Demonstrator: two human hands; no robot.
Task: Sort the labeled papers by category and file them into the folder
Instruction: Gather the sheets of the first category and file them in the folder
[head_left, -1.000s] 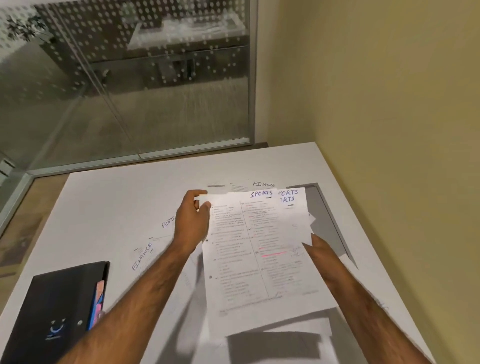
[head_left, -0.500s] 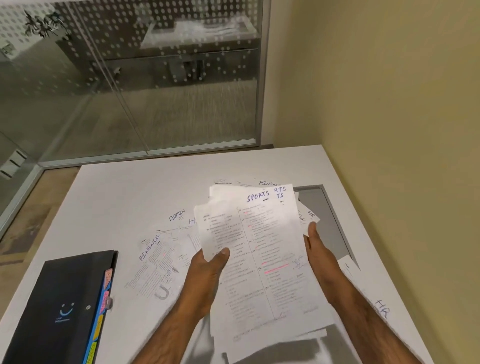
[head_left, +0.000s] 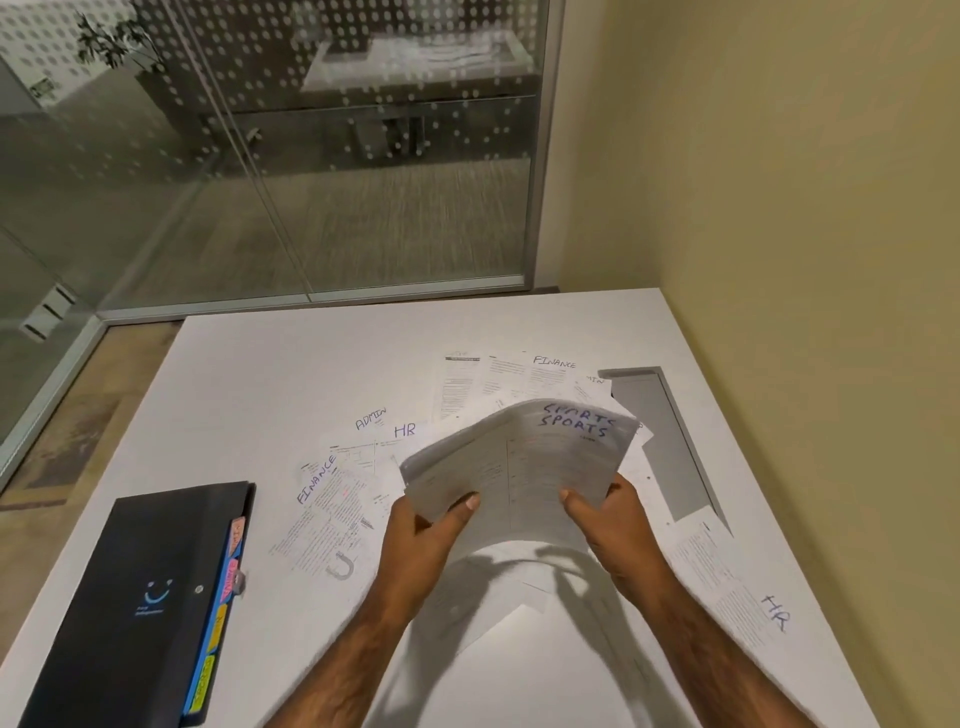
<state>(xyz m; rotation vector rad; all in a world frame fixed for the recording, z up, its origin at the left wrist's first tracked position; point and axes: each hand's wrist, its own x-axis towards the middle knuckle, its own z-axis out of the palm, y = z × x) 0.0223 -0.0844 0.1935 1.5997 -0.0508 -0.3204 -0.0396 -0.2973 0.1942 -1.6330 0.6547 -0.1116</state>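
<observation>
Both pinching: left hand (head_left: 421, 540) and right hand (head_left: 613, 525) hold bowed stack of white printed paper sheets marked SPORTS (head_left: 524, 467), thumbs on top, other fingers hidden beneath. Well left of the left fingers: matte black rectangular folder (head_left: 130, 597), coloured tabs, lying flat.

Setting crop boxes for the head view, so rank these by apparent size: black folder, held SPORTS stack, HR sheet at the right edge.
1. black folder
2. SPORTS stack
3. HR sheet
The stack is lifted toward the camera, which flatters it against the flat HR sheet.
</observation>
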